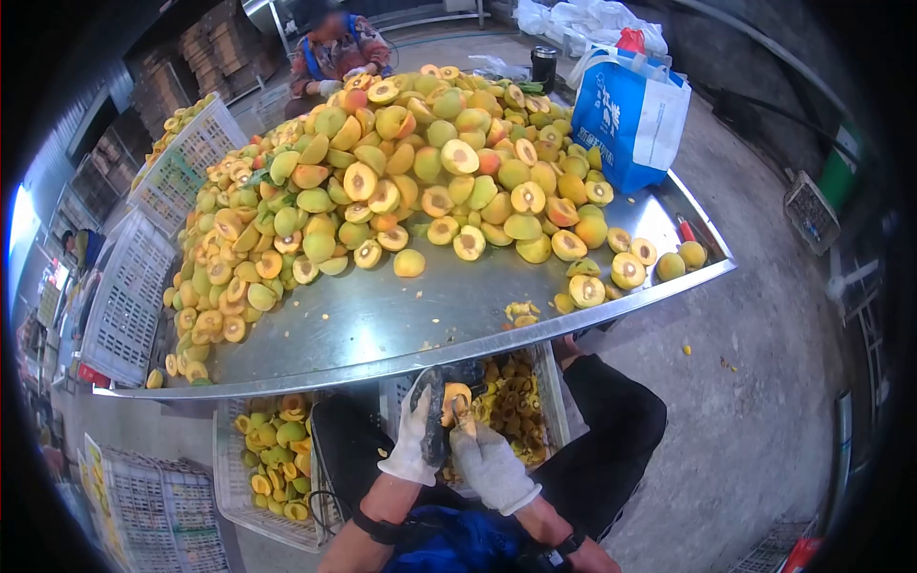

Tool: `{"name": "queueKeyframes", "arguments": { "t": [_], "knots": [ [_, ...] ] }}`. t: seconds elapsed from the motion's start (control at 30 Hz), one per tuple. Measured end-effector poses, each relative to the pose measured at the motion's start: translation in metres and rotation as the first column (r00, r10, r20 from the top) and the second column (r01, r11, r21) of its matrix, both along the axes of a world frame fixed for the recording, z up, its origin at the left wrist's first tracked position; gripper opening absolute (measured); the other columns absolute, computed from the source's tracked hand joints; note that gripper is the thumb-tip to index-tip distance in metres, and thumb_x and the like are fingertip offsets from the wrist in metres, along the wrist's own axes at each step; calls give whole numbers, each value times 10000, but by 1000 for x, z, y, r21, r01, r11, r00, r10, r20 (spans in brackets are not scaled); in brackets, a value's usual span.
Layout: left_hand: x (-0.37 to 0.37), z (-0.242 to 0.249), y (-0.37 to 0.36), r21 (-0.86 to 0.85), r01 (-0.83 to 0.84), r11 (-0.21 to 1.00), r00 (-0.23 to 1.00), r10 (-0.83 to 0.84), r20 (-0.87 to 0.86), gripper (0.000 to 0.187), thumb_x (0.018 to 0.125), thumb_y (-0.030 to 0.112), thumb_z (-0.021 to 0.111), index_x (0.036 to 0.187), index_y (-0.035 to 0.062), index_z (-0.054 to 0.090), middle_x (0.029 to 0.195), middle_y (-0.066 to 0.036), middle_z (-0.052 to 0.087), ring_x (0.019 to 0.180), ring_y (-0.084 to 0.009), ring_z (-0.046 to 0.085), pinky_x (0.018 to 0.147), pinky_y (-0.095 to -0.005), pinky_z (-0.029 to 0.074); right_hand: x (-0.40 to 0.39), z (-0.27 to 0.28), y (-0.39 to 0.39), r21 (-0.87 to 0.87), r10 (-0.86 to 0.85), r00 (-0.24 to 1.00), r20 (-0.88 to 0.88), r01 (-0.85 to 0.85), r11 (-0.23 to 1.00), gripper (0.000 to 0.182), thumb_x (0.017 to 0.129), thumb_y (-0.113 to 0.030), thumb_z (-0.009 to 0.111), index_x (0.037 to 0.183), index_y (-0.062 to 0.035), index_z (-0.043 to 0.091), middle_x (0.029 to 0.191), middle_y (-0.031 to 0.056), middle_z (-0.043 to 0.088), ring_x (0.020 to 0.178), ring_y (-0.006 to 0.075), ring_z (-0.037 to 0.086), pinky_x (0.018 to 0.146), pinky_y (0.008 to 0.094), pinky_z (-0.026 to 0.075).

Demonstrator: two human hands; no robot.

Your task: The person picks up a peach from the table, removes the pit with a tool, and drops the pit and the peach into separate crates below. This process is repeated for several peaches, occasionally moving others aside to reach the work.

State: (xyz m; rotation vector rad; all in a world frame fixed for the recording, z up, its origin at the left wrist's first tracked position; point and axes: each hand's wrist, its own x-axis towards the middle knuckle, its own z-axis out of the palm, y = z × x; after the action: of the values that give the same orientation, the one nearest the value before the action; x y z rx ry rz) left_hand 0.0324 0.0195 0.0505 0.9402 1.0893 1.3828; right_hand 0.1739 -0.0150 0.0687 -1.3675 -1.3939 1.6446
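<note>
My left hand, in a pale work glove, has its fingers curled against a dark elongated object whose kind I cannot make out. Right beside it, my gloved right hand pinches an orange-fleshed piece of peach against the dark object's right side. My fingertips partly cover the fruit. Both hands are above my lap, just below the near edge of the metal table. Under them stands a crate holding scooped peach scraps.
A large heap of halved peaches covers much of the table. A blue bag, a black flask and a red-handled tool are at the right. Peach halves fill a crate at my left. A person works opposite.
</note>
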Motion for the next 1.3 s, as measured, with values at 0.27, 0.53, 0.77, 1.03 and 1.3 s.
{"name": "queueKeyframes", "arguments": {
  "t": [0.27,0.53,0.77,1.03,1.3],
  "knots": [
    [6,1,-4,-122,-197,973,956,218,196,294,1009,233,497,1169,-6,558,977,-84,645,838,-170,654,721,-286,559,-13,-13,0,15,8,1000,-20,-7,1000,295,952,-282,509,1029,-17,615,853,210,631,823,386,613,730,423,485],
    [1,-5,-10,34,-100,994,935,83,344,377,976,203,558,1299,19,494,1150,-73,590,984,-138,600,835,-261,503,-12,-1,0,-173,11,975,-221,-50,984,300,965,-292,473,1038,-35,609,803,195,626,742,386,605,679,423,491],
    [-44,-8,-1,-113,320,941,931,-334,-149,340,980,182,563,1256,-16,544,1126,-110,635,981,-178,637,875,-298,530,-9,-1,0,139,102,977,186,-129,982,254,985,-226,493,1019,2,600,753,32,585,694,137,559,639,311,467],
    [-13,-9,-19,5,-93,996,970,89,225,477,900,379,672,1133,-27,581,1019,-103,658,920,-185,643,838,-311,534,-30,-32,-15,-1,33,982,-186,-34,999,212,968,-222,496,938,-35,591,651,16,537,575,116,507,547,296,421],
    [-30,-3,-22,86,26,996,971,-46,237,464,841,280,727,1160,-19,572,1067,-81,636,977,-147,613,876,-292,502,-25,-1,-10,186,183,972,148,-210,960,354,944,-333,498,1012,-3,608,887,249,642,861,452,609,749,473,482]
  ]
}}
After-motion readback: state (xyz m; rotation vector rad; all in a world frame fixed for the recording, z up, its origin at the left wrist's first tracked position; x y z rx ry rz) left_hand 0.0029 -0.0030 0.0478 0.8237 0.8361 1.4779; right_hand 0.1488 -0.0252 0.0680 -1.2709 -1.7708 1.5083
